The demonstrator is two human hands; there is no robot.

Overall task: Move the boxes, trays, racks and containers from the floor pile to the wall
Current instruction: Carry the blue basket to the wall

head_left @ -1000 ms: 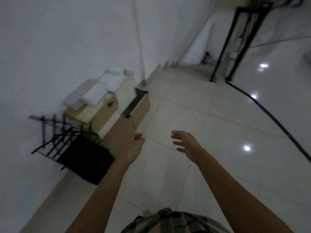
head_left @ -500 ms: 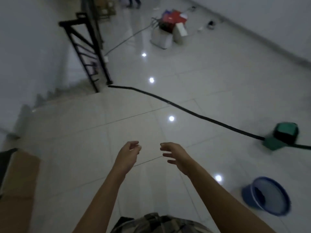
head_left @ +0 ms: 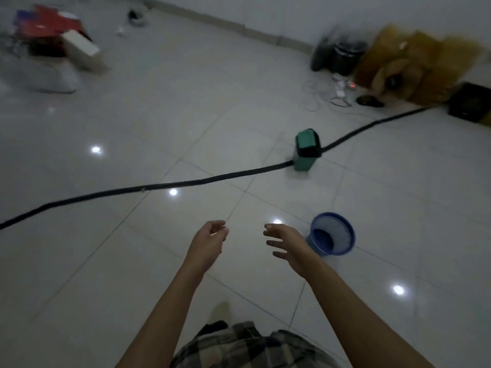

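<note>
Tiled floor (head_left: 106, 261): blue mesh bin (head_left: 335, 235) (round, upright) nr right hand (head_left: 288, 243).

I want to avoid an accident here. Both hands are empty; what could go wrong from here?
1. The black hose lies across the floor between the person and the pile of boxes; a foot could catch on it, especially carrying a load.
2. The blue basket stands near the right hand; a sideways step might knock it over.

bare tiled storeroom: floor (head_left: 132, 261), cardboard boxes (head_left: 414, 67), cable (head_left: 186, 183).
</note>
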